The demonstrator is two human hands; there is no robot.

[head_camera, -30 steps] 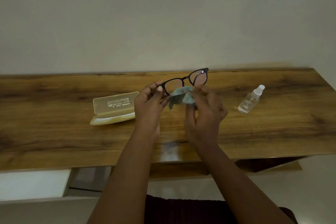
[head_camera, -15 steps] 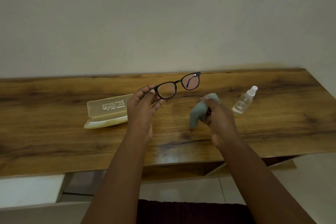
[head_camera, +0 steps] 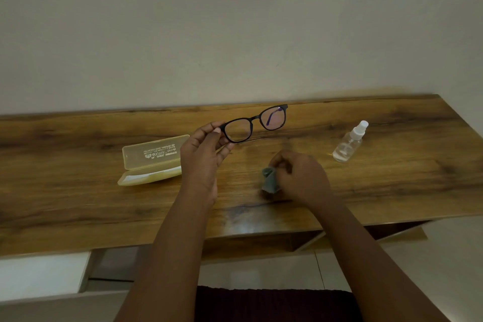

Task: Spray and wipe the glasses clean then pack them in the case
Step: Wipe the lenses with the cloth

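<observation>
Landmark: the case (head_camera: 153, 159), lying open on the table (head_camera: 78, 204).

Nearest, right of the case: the right hand (head_camera: 300, 178) is closed on a bunched grey cloth (head_camera: 270, 180), low at the table surface; whether the cloth touches the wood cannot be told.

Just right of the case, a little farther: the left hand (head_camera: 202, 154) pinches the glasses (head_camera: 254, 123) by their left end, holding them lifted, arms unfolded, above and beyond the case. The hands are apart.

Far right of the case: the spray bottle (head_camera: 349, 142) stands alone, untouched.

Assessment: cloth is off the lenses, so wiping appears finished or paused. Outstanding: folding the arms, placing the glasses in the case, closing the lid.
</observation>
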